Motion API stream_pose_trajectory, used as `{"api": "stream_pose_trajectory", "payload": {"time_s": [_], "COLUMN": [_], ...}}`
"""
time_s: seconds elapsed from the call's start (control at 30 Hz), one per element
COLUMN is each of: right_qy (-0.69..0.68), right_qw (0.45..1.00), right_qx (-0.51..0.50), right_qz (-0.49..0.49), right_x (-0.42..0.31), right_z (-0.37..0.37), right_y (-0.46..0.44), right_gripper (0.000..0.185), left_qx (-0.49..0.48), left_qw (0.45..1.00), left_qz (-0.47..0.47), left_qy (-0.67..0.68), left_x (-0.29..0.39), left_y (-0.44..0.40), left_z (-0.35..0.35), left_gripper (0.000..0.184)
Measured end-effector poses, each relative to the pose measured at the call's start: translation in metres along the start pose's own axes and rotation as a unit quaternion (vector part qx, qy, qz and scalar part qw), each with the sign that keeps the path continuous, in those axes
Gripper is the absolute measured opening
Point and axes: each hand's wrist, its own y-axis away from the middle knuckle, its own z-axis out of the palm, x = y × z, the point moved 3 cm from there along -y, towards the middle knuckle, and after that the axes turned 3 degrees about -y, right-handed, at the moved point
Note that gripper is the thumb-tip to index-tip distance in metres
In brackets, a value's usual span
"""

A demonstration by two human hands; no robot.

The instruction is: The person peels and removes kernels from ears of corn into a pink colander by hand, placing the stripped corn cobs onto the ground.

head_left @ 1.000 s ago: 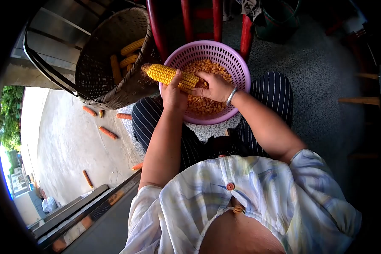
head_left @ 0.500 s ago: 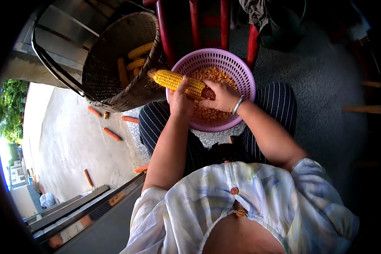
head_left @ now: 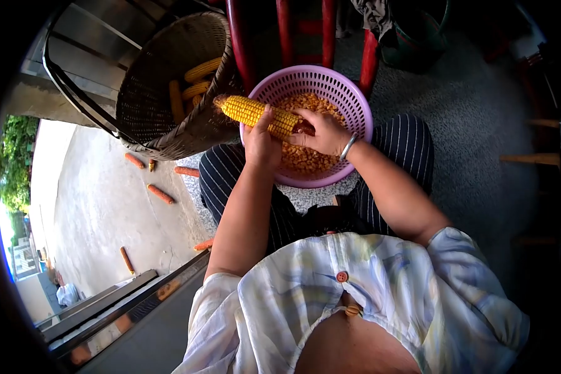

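A yellow corn cob (head_left: 246, 111) is held over a pink slotted basket (head_left: 366, 115), its silky tip pointing left and its right end bare and reddish. My left hand (head_left: 262, 142) wraps round the middle of the cob, thumb on top. At the bare end, my right hand (head_left: 324, 133) has its fingers and thumb closed on the cob; a silver bangle is on that wrist. Loose corn kernels (head_left: 308, 163) lie in the pink basket below the hands, between the knees.
A woven basket (head_left: 146, 93) with several corn cobs (head_left: 199, 71) stands at the upper left. Bare cobs (head_left: 161, 194) lie scattered on the pale floor at left. Red chair bars (head_left: 285, 34) rise behind the pink basket. A dark green bucket (head_left: 417, 47) stands at upper right.
Both hands stay on the cob. Against a second ago, more of the cob's right end shows bare and reddish. The whole view has shifted slightly.
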Motion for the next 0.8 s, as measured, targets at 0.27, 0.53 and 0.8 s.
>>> {"api": "stream_pose_trajectory", "payload": {"time_s": [0.27,0.53,0.8], "right_qy": [0.074,0.088,0.125], "right_qw": [0.996,0.99,0.991], "right_qx": [-0.038,0.039,-0.034], "right_qz": [-0.039,-0.108,-0.046], "right_x": [0.003,-0.002,-0.001], "right_z": [0.004,0.005,0.003], "right_y": [-0.006,0.001,-0.005], "right_gripper": [0.043,0.061,0.047], "left_qx": [0.011,0.042,0.044], "left_qw": [0.999,0.999,0.998], "left_qz": [-0.011,0.002,0.02], "left_qy": [0.029,-0.024,-0.042], "left_x": [0.002,0.0,-0.002], "left_y": [-0.001,0.0,-0.002], "left_z": [0.001,0.002,-0.002], "left_gripper": [0.026,0.028,0.031]}}
